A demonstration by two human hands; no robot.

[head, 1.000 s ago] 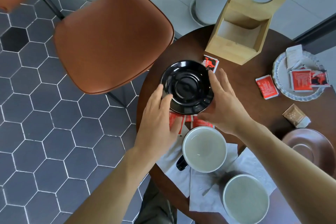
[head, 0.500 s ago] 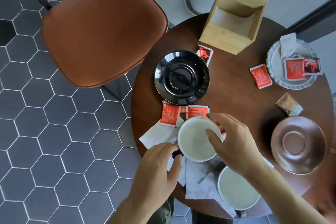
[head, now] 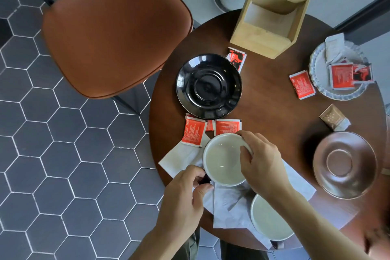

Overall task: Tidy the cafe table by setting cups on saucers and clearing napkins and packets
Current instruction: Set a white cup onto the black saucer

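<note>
A dark cup with a pale inside stands on white napkins near the table's front edge. My left hand pinches its dark handle. My right hand grips its right rim, fingers curled over the edge. A bare black saucer lies just beyond the cup. A second cup sits at the front, partly under my right forearm. A brown saucer lies at the right. Red packets lie between the cup and the black saucer.
A wooden napkin box stands at the back of the round dark table. A glass dish at the right holds packets; a red packet and a brown packet lie near it. An orange chair stands to the left.
Both hands left the black saucer and came back to the near cup. The left hand took its handle and the right hand closed over its rim.
</note>
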